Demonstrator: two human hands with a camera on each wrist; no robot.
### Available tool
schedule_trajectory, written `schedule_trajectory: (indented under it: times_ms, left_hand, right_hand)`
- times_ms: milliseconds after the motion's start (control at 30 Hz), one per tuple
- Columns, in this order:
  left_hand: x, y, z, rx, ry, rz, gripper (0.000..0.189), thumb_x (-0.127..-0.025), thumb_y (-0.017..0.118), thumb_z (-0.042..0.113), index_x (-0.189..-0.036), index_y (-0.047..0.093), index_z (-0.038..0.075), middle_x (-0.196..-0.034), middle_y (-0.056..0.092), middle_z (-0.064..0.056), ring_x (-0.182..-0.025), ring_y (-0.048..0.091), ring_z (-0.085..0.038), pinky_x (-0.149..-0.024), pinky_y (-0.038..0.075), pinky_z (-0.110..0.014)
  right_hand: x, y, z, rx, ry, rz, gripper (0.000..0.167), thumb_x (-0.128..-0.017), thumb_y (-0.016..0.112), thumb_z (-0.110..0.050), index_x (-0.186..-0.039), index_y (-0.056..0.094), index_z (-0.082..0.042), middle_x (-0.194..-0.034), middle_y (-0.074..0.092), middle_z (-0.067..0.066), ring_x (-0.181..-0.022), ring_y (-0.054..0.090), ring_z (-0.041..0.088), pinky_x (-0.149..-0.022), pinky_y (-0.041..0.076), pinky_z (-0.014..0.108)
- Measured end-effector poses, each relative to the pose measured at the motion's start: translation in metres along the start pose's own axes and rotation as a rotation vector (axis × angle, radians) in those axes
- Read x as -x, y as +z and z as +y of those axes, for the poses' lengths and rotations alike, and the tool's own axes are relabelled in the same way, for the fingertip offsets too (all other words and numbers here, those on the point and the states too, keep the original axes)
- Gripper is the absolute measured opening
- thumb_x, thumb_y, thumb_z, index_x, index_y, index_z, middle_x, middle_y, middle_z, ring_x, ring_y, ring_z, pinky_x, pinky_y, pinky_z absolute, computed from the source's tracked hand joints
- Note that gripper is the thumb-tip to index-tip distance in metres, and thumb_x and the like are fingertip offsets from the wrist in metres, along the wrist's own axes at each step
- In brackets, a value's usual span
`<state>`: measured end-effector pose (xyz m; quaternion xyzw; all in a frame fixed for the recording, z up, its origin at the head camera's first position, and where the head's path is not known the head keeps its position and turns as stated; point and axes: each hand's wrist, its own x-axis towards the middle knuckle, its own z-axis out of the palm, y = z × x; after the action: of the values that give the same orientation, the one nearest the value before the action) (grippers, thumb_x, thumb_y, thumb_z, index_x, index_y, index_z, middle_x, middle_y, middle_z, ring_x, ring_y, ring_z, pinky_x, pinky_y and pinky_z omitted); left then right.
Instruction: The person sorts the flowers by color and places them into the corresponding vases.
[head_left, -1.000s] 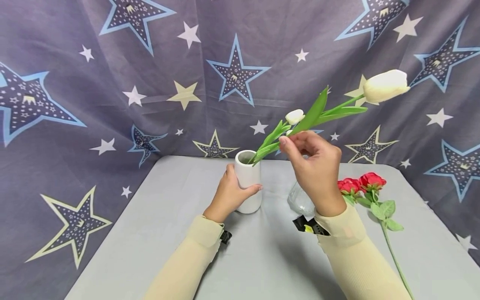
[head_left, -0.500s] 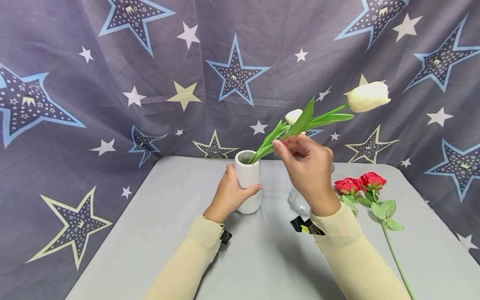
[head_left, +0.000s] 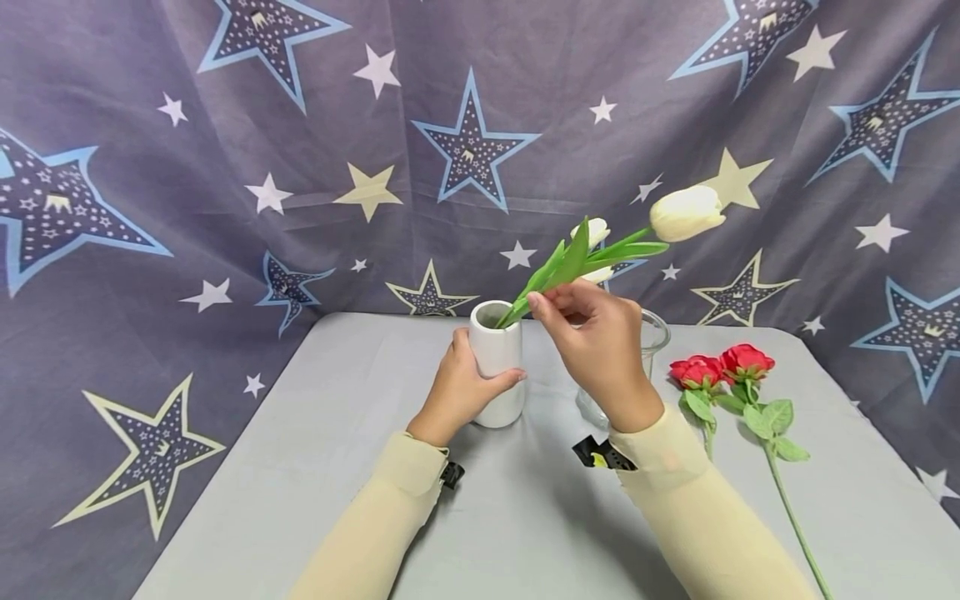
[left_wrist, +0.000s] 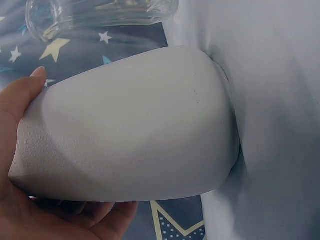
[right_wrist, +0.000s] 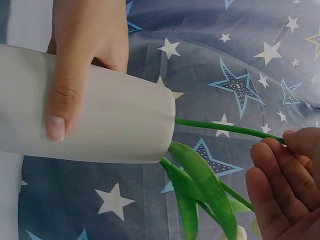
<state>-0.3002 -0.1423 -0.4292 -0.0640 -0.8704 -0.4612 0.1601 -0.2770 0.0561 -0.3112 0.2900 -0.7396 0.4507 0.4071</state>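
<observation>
A white vase (head_left: 497, 371) stands upright on the table, and my left hand (head_left: 462, 385) grips its side, the thumb across the front. My right hand (head_left: 597, 342) pinches the green stem (right_wrist: 225, 128) of a white tulip (head_left: 687, 214). That stem enters the vase's mouth, its blossom slanting up to the right. Two more white tulips, one with its blossom (head_left: 592, 232) behind the leaves, lean out of the vase on the same side. Green leaves (right_wrist: 202, 187) spill over the rim in the right wrist view. The stem ends inside the vase are hidden.
A clear glass vase (head_left: 656, 330) stands behind my right hand, partly covered by it. Red roses (head_left: 744, 362) with long green stems lie on the grey-covered table (head_left: 360, 367) at the right. A star-patterned curtain (head_left: 480, 50) hangs behind the table.
My right hand has moved left and down toward the vase, and the tulip's blossom has come lower and further left with it. My left hand and the white vase have stayed put.
</observation>
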Motion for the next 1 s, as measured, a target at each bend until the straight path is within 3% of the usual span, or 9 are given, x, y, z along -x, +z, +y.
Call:
schedule_trajectory:
  times_ms: [567, 767, 1000]
  left_hand:
    - [-0.001, 0.001, -0.001, -0.008, -0.002, 0.002, 0.096, -0.074, 0.090, 0.053, -0.140, 0.039, 0.006, -0.122, 0.057, -0.011, -0.107, 0.062, -0.028, -0.091, 0.052, -0.046]
    - [-0.001, 0.000, 0.001, 0.012, 0.001, -0.006, 0.096, -0.074, 0.091, 0.052, -0.140, 0.039, 0.005, -0.123, 0.057, -0.011, -0.107, 0.062, -0.028, -0.091, 0.052, -0.046]
    - [-0.001, 0.000, -0.001, 0.013, -0.002, -0.009, 0.095, -0.074, 0.091, 0.054, -0.138, 0.040, 0.006, -0.121, 0.057, -0.010, -0.105, 0.061, -0.027, -0.090, 0.052, -0.045]
  right_hand:
    - [0.008, 0.015, 0.009, 0.047, 0.011, -0.090, 0.013, -0.091, 0.081, -0.024, -0.087, 0.079, -0.012, -0.074, 0.076, -0.003, -0.065, 0.072, 0.008, -0.061, 0.059, 0.029]
    - [0.010, 0.018, 0.009, 0.104, 0.015, -0.123, 0.015, -0.092, 0.080, -0.029, -0.086, 0.080, -0.015, -0.071, 0.076, -0.005, -0.063, 0.070, 0.005, -0.058, 0.055, 0.029]
    - [0.012, 0.023, 0.013, 0.080, 0.000, -0.137, 0.016, -0.091, 0.081, -0.025, -0.079, 0.080, -0.014, -0.065, 0.073, -0.005, -0.057, 0.064, 0.005, -0.053, 0.049, 0.027]
